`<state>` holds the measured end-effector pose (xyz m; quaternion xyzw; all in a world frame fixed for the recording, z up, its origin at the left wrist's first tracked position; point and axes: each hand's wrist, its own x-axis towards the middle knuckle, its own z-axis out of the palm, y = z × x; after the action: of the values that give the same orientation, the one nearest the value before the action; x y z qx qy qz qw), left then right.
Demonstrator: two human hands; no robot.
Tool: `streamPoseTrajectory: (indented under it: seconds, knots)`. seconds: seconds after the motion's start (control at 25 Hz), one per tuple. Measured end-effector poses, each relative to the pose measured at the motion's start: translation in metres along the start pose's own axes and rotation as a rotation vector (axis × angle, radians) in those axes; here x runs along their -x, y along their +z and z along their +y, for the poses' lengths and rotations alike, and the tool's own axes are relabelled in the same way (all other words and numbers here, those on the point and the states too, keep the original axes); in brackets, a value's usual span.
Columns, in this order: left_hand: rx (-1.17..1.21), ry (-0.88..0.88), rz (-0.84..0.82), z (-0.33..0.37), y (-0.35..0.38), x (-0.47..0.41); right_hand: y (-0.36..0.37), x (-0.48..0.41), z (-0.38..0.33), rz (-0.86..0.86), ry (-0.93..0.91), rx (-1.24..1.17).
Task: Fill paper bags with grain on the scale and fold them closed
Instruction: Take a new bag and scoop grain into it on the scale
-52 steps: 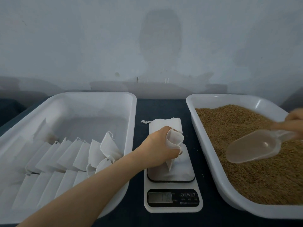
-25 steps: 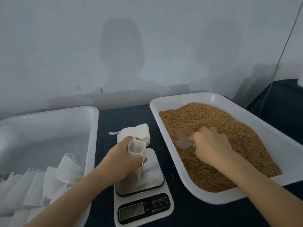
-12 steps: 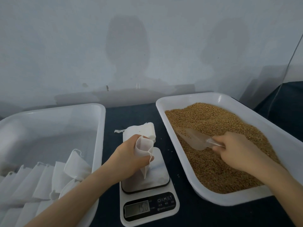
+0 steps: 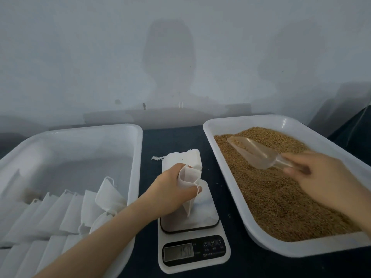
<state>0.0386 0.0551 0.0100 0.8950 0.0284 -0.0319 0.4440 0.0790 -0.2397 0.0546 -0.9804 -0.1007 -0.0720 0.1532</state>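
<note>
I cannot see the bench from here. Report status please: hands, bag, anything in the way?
Left hand holds bag open on scale. Right hand grips scoop, some grain in it, over grain tray. Nothing between scoop and bag.

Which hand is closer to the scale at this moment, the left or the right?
Left. The left hand is directly over the scale platform, holding a bag open there. The right hand is off to the side above the grain tray, gripping the scoop.

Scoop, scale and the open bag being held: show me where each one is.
scoop [image 4: 254, 153]: head view, on the middle of its clear bowl.
scale [image 4: 212, 246]: head view, on the dark front panel with the buttons.
open bag [image 4: 190, 175]: head view, on the paper just inside its held-open mouth.
</note>
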Motion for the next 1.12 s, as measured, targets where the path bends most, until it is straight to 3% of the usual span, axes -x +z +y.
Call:
streamPoseTrajectory:
  seconds: [0.16,0.36,1.12]
  knots:
    - [0.022,0.013,-0.013,0.001,-0.001,0.0,-0.026,-0.006,-0.005,0.1,-0.144,-0.039]
    - [0.05,0.055,-0.012,-0.001,-0.001,0.0,-0.035,-0.012,-0.027,0.085,-0.371,0.019]
    - [0.1,0.112,-0.035,-0.006,0.0,-0.003,-0.042,-0.042,-0.066,0.158,-0.63,0.26]
